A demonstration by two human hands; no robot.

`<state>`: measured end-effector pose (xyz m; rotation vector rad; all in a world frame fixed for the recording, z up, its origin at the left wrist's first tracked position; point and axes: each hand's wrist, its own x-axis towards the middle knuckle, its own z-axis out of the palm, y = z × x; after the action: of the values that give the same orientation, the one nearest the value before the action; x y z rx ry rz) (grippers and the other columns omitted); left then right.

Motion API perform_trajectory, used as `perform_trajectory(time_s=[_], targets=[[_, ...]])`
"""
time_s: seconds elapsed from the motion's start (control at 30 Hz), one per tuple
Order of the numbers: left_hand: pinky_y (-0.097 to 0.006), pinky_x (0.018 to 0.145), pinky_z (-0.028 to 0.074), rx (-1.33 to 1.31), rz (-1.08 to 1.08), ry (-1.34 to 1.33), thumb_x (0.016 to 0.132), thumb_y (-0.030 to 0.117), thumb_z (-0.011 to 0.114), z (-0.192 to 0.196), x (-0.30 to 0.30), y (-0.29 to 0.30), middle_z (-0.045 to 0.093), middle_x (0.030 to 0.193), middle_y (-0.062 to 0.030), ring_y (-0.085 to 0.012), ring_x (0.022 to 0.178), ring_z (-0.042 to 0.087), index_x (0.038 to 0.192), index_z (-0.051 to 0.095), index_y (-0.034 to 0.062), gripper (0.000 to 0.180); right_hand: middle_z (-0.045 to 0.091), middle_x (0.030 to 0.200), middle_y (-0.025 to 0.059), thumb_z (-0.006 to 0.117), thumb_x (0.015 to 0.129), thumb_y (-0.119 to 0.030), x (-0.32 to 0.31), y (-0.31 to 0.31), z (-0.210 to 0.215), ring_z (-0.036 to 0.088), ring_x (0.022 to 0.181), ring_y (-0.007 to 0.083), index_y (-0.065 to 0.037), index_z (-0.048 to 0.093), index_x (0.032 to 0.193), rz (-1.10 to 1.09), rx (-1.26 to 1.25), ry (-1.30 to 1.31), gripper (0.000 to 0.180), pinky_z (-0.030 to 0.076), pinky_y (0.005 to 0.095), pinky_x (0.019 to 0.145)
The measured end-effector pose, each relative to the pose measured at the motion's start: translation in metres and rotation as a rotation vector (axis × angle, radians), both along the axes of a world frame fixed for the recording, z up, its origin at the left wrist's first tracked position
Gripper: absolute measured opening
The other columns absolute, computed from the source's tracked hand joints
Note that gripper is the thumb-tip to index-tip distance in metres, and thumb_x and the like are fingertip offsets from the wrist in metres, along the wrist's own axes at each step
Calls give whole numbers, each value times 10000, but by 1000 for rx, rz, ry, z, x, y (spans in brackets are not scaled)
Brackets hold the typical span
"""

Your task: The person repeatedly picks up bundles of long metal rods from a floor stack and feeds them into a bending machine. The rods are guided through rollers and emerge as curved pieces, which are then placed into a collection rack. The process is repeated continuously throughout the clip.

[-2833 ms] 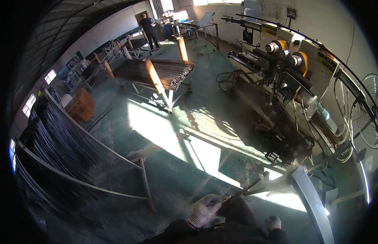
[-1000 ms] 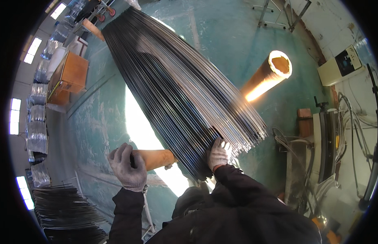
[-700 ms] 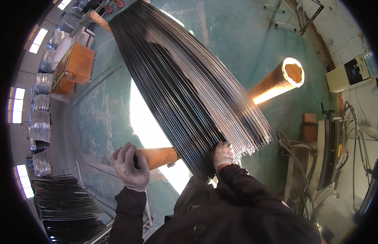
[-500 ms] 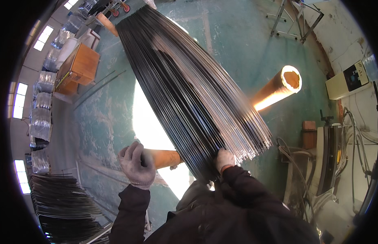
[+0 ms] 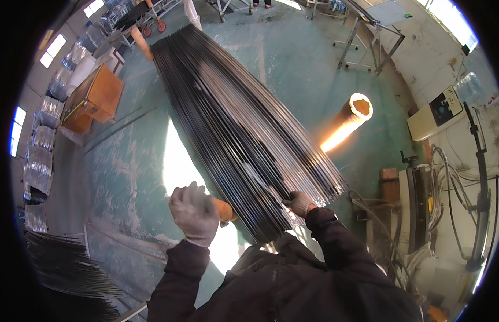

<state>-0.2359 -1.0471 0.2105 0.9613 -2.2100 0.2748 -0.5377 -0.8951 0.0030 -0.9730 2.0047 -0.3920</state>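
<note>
A long bundle of thin dark rods [image 5: 222, 118] stretches away from me, fanned side by side, with bright cut ends at the near right. It lies across orange-brown tubes: one tube [image 5: 346, 124] sticks out on the right, and another tube's end [image 5: 224, 210] shows on the left. My gloved right hand [image 5: 300, 204] is at the near rod ends, its fingers closed around some of them; the fingertips are partly hidden. My gloved left hand [image 5: 194, 216] hovers beside the left tube end, apart from the rods, fingers loosely bent and holding nothing visible.
An orange-brown wooden cabinet [image 5: 94, 99] stands at the left, near wrapped bundles along the wall. Another stack of dark strips [image 5: 67, 268] lies at the lower left. Machinery with cables [image 5: 415, 209] stands at the right, and a metal frame stand [image 5: 367, 45] at the far right.
The view has shifted, showing more of the far room. My left hand has moved right, nearer the left tube end and the rods. My right hand stays at the rod ends.
</note>
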Motion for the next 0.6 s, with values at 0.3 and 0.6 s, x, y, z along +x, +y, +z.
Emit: perform_trajectory(time_s=[0.3,0.6], targets=[[-366,951,597,1499,-362,631,940,170,843,-114,-51,118,759,1093,-79,-187,1087,728,1208,745,4,331,758,941,307,831,962,-511,46,188,91,739,886,489,24,775,1092,-221,12,63,553,578,532,789],[-577,1071,539,2680,-164,1341,1130,251,604,-191,-90,46,652,1198,-202,-369,1065,658,1315,566,-21,331,809,1062,211,807,916,-427,213,510,226,789,1017,399,-138,757,1254,-459,606,479,448,620,527,918]])
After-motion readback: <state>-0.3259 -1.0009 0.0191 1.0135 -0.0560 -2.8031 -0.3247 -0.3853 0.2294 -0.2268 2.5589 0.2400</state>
